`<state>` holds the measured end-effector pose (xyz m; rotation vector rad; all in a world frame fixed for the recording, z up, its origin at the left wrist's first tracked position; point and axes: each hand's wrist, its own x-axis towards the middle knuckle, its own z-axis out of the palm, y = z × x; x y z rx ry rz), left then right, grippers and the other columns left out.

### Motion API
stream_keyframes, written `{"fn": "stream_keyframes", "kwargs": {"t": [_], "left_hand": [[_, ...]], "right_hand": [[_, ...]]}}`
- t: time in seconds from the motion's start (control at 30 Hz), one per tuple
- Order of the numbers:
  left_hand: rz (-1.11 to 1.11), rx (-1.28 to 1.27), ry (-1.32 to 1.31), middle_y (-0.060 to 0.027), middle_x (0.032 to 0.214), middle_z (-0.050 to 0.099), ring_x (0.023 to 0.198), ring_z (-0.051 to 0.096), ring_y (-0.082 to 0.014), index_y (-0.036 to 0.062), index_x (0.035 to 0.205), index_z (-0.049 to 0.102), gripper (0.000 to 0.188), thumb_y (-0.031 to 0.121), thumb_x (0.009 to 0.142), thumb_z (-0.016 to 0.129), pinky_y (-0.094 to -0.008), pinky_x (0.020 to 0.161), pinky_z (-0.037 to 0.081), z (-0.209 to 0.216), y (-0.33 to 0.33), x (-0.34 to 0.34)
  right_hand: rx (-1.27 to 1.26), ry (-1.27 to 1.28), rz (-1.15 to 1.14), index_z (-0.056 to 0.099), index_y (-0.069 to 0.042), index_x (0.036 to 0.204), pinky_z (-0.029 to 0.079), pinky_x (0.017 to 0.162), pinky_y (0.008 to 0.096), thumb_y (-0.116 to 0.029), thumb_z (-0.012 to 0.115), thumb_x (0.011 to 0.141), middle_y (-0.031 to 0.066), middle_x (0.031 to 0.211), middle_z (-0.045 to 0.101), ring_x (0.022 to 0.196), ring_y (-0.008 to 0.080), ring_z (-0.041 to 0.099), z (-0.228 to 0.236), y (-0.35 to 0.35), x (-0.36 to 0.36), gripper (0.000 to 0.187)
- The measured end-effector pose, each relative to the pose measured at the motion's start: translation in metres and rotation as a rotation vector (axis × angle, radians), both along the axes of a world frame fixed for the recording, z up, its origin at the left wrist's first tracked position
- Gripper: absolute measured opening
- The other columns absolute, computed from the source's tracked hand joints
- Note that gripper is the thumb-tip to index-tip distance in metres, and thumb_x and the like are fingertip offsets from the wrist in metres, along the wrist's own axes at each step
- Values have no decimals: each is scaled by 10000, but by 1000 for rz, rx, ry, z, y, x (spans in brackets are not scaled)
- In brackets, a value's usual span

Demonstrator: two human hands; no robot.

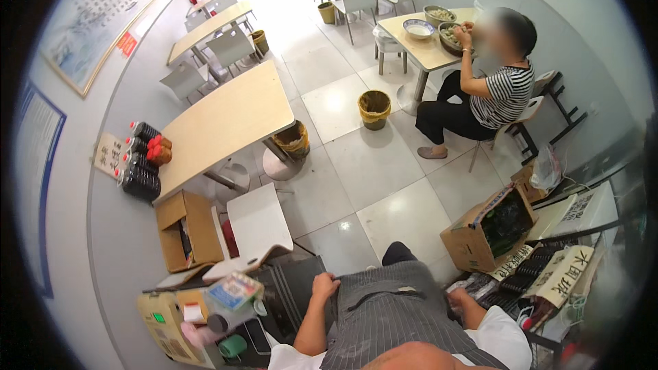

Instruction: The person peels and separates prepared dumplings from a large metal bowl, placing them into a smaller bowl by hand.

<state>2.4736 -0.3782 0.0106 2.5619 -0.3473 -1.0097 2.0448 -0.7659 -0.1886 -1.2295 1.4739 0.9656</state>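
Observation:
My left hand (325, 286) is at the left edge of the grey pinstriped apron (387, 312) I wear. Its fingers are curled against the cloth and appear to grip the edge. Beside it is a dark ridged surface (295, 294). My right hand (463, 301) hangs low at the apron's right side, with its fingers mostly hidden. Closest to this hand are dark packed goods (534, 270) with handwritten cardboard signs (563, 275). An open cardboard box (473, 236) with dark green contents stands just beyond them.
Across the aisle, a person in a striped top (510, 96) sits handling food in a bowl at a table (428, 55). A yellow-lined bin (374, 109) stands on the tiles. Left are a long table (226, 120), dark bottles (139, 181), a white chair (257, 223) and a scale-like machine (164, 325).

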Motion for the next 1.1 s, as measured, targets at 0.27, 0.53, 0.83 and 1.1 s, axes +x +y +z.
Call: {"fn": "stream_keyframes", "kwargs": {"t": [0.27, 0.53, 0.83, 1.1], "left_hand": [[-108, 77, 160, -201, 977, 698, 969, 658, -375, 41, 1015, 697, 395, 392, 835, 672, -443, 863, 513, -19, -89, 231], [14, -229, 201, -212, 1193, 644, 1123, 609, -360, 38, 1260, 600, 536, 429, 894, 630, -431, 970, 464, -23, -170, 396], [22, -343, 58, -210, 1184, 648, 904, 687, -303, 42, 1277, 591, 484, 362, 915, 624, -407, 821, 523, 11, -314, 711], [-268, -657, 418, -187, 1143, 636, 627, 635, -164, 82, 1494, 255, 662, 251, 960, 608, -301, 574, 523, 140, -578, 948]], "right_hand": [[306, -269, -467, 419, -89, 1408, 506, 845, 575, -600, 546, 915, 151, 1319, 560, 1077, 381, 601, 102, -69, 295, 721], [520, -337, 421, 325, -198, 1504, 345, 1050, 614, -482, 625, 910, 97, 1561, 296, 1401, 351, 317, 142, -182, 726, 723], [-448, -770, 678, 660, -9, 1041, 492, 832, 423, -342, 608, 890, 226, 1035, 666, 955, 336, 648, 124, -281, 1010, 369], [152, -1234, -224, 602, -6, 1136, 499, 795, 264, -127, 552, 978, 19, 980, 646, 892, 95, 586, 291, -370, 1270, 205]]}}
